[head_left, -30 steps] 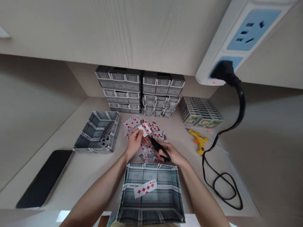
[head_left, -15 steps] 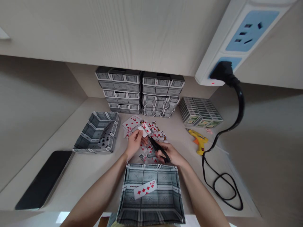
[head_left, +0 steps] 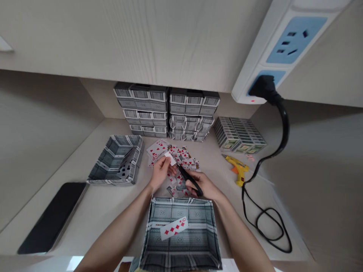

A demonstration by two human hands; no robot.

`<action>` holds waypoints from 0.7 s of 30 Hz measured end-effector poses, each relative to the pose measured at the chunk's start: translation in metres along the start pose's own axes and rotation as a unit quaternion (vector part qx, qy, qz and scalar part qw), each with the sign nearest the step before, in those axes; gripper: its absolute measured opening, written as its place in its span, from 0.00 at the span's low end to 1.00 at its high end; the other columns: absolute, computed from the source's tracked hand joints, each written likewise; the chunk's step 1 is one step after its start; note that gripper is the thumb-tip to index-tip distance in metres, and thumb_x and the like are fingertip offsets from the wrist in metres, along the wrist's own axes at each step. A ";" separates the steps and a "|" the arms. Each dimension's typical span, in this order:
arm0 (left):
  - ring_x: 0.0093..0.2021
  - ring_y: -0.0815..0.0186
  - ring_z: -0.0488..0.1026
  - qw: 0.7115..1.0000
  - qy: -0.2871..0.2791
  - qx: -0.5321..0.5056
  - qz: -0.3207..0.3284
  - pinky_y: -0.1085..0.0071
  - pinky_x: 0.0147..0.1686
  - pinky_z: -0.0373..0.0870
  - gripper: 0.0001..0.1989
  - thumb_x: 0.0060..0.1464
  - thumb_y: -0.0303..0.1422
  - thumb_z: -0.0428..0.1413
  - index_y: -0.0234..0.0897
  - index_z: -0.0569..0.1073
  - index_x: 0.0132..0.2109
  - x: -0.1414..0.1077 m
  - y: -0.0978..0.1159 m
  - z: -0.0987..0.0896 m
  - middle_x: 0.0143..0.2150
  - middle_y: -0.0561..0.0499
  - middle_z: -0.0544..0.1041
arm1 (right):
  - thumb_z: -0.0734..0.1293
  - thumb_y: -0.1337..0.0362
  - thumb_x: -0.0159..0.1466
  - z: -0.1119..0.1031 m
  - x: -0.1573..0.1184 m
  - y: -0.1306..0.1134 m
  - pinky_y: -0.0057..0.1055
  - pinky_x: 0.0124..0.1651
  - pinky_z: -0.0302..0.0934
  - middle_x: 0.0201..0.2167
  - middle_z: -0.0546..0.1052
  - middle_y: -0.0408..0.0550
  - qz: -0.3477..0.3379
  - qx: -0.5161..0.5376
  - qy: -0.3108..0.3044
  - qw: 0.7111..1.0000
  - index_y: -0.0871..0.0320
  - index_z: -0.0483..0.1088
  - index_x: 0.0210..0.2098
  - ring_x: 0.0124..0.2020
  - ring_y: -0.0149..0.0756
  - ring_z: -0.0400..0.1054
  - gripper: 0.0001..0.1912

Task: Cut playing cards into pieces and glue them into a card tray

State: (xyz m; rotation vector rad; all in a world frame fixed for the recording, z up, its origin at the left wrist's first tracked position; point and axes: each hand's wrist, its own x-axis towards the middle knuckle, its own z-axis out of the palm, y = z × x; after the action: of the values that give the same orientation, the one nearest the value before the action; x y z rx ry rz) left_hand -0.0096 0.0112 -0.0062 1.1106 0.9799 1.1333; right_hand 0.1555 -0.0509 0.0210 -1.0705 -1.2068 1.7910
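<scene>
Pale desktop (head_left: 113, 211): white card (head_left: 171, 159) pinched in left hand (head_left: 160, 172), scissors (head_left: 185, 174) in wrapped right hand (head_left: 206, 185).

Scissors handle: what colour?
The scissors handle is black; it shows best in the head view.

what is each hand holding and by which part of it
The left hand holds a small white piece of card by its near edge. The right hand holds the black scissors by the handles.
</scene>
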 end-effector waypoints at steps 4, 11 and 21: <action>0.15 0.69 0.67 1.000 -0.002 0.004 -0.005 0.72 0.16 0.64 0.14 0.50 0.43 0.49 0.36 0.63 0.27 -0.001 0.006 -0.003 0.19 0.56 0.70 | 0.69 0.56 0.50 -0.004 0.002 0.000 0.21 0.11 0.48 0.14 0.65 0.35 -0.007 -0.004 0.032 0.999 0.61 0.62 0.50 0.10 0.23 0.54 0.30; 0.15 0.72 0.63 0.982 -0.022 0.185 0.021 0.75 0.18 0.61 0.19 0.51 0.42 0.48 0.35 0.63 0.19 -0.003 0.012 -0.011 0.14 0.55 0.67 | 0.68 0.57 0.50 -0.029 0.009 0.008 0.24 0.18 0.58 0.21 0.73 0.42 -0.096 -0.140 0.239 0.956 0.60 0.62 0.48 0.16 0.28 0.63 0.28; 0.51 0.59 0.64 0.803 -0.146 0.500 0.289 0.61 0.51 0.58 0.18 0.48 0.46 0.53 0.38 0.73 0.40 -0.008 0.025 -0.013 0.44 0.47 0.74 | 0.63 0.62 0.53 -0.052 0.014 0.023 0.32 0.39 0.65 0.38 0.77 0.50 -0.151 -0.401 0.367 0.826 0.58 0.65 0.50 0.37 0.40 0.71 0.24</action>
State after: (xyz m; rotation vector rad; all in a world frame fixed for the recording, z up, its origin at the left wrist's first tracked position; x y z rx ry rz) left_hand -0.0284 0.0070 0.0158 2.5002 1.0224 0.8090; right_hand 0.1947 -0.0275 -0.0149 -1.6906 -1.5036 0.4524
